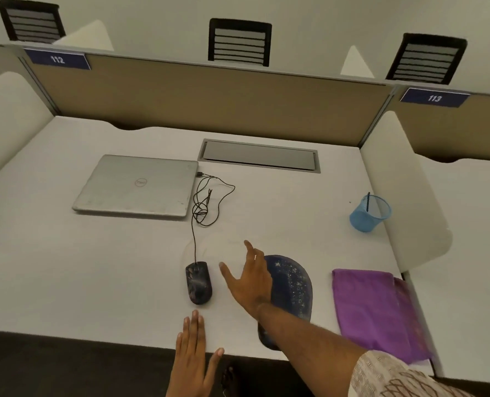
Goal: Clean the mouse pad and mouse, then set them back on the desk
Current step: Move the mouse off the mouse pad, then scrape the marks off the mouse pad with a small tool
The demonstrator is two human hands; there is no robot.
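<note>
A dusty black wired mouse (198, 282) lies on the white desk (95, 276) near the front edge. Right of it sits a dark blue mouse pad (293, 285) speckled with white dirt, partly hidden under my right arm. My right hand (249, 277) hovers with spread fingers between the mouse and the pad, holding nothing. My left hand (192, 359) lies flat with straight fingers at the desk's front edge, just below the mouse. A folded purple cloth (372, 310) lies at the right front of the desk.
A closed silver laptop (138, 186) lies at the back left, with the mouse cable (206, 204) coiled beside it. A blue mesh pen cup (369, 213) stands at the right. A grey cable hatch (259, 156) sits at the back. White dividers flank the desk.
</note>
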